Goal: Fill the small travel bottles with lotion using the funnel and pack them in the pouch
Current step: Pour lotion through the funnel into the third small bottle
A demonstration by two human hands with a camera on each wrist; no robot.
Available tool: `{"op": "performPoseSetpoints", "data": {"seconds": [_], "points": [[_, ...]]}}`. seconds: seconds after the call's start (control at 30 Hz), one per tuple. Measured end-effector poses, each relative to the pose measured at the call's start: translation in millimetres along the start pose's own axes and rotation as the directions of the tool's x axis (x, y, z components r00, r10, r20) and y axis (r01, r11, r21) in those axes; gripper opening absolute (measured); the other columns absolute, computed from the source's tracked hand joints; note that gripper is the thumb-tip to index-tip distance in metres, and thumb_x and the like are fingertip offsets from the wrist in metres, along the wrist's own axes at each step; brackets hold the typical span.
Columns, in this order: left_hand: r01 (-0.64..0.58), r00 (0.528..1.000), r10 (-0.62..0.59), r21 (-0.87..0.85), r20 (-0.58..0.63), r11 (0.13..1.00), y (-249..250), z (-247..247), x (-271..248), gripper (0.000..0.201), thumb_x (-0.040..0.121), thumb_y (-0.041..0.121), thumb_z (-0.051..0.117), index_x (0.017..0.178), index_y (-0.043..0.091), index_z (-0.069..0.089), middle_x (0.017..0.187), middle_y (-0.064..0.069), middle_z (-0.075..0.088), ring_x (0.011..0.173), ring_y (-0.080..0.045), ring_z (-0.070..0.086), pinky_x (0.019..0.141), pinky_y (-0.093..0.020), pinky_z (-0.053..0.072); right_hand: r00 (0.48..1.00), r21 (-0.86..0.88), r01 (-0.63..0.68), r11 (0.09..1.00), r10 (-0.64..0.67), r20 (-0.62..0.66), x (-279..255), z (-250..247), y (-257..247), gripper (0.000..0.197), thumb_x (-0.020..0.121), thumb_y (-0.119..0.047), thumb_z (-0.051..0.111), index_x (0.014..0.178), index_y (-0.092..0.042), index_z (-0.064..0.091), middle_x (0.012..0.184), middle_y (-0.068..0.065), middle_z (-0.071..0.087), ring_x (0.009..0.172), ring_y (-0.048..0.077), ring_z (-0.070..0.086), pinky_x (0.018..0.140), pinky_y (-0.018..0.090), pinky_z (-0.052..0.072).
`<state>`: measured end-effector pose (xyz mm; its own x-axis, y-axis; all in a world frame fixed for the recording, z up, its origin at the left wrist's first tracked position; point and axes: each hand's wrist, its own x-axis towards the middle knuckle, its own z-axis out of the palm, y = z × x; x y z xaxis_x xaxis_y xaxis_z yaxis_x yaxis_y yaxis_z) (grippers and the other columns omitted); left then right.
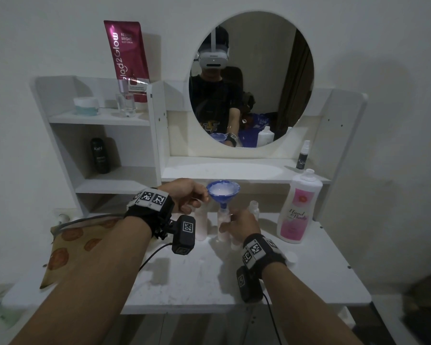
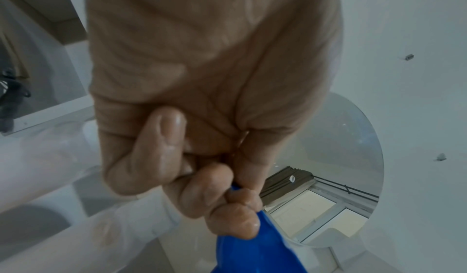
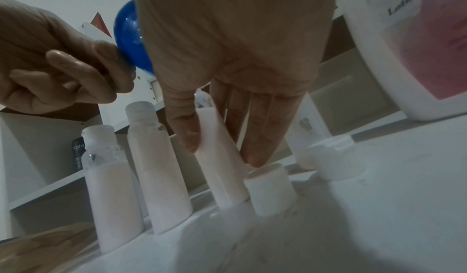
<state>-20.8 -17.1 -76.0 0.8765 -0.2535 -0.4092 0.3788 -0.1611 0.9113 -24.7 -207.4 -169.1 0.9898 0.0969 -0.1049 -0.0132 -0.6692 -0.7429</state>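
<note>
The left hand's grip pinches the rim of the blue plastic funnel; the right hand's grip wraps the small translucent travel bottle under its spout.

White lotion pools in the funnel bowl, so filling looks under way; next, I'd judge, it must drain before the funnel lifts off, kept level to avoid drips. To the left of that bottle stand two open bottles already holding pale lotion; white caps sit on the white desk. To its right stands the big pink-and-white lotion bottle, uncapped. The brown patterned pouch lies at the desk's left edge, with no bottle seen inside.
</note>
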Motion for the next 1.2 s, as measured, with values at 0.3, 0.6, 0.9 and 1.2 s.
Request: {"op": "performPoseSetpoints", "data": {"seconds": [0.3,0.6,0.9,1.2], "points": [[0.001,1.000,-0.001,0.000,0.002,1.000,-0.5,-0.7,3.0,0.010,0.088,0.009,0.048,0.084,0.008,0.057,0.079,-0.006,0.059,0.050,-0.010,0.036,0.034,-0.018,0.023,1.000,-0.011,0.009,1.000,-0.009,0.007,0.8,-1.9,0.3,0.019,0.073,-0.025,0.070,0.090,-0.031,0.062,0.078,0.000,0.071,0.073,0.022,0.070,0.080,0.044,0.059],[-0.002,1.000,0.002,0.000,0.002,1.000,0.9,0.4,1.8,0.010,0.087,0.008,0.048,0.082,0.008,0.057,0.078,-0.005,0.059,0.048,-0.010,0.036,0.035,-0.018,0.020,1.000,-0.018,-0.004,1.000,0.004,0.003,1.5,-2.0,1.2,0.027,0.074,-0.023,0.068,0.101,-0.025,0.066,0.081,-0.002,0.071,0.076,0.020,0.069,0.081,0.041,0.058],[-0.016,1.000,0.016,-0.008,-0.007,1.000,1.6,1.0,1.3,0.011,0.087,0.008,0.047,0.083,0.007,0.057,0.078,-0.006,0.059,0.049,-0.010,0.036,0.037,-0.019,0.018,1.000,-0.020,0.004,1.000,-0.004,-0.003,2.5,-1.3,2.1,0.017,0.077,-0.024,0.066,0.092,-0.029,0.063,0.079,-0.002,0.070,0.073,0.020,0.070,0.079,0.043,0.059],[-0.021,1.000,0.021,-0.002,-0.015,1.000,2.7,1.2,0.4,0.014,0.088,0.007,0.044,0.081,0.008,0.056,0.076,-0.005,0.058,0.048,-0.010,0.036,0.036,-0.018,0.016,1.000,-0.034,0.004,0.999,-0.004,0.005,0.5,-2.4,0.0,0.020,0.072,-0.026,0.069,0.091,-0.028,0.063,0.078,-0.001,0.070,0.073,0.021,0.069,0.078,0.041,0.059]]}}
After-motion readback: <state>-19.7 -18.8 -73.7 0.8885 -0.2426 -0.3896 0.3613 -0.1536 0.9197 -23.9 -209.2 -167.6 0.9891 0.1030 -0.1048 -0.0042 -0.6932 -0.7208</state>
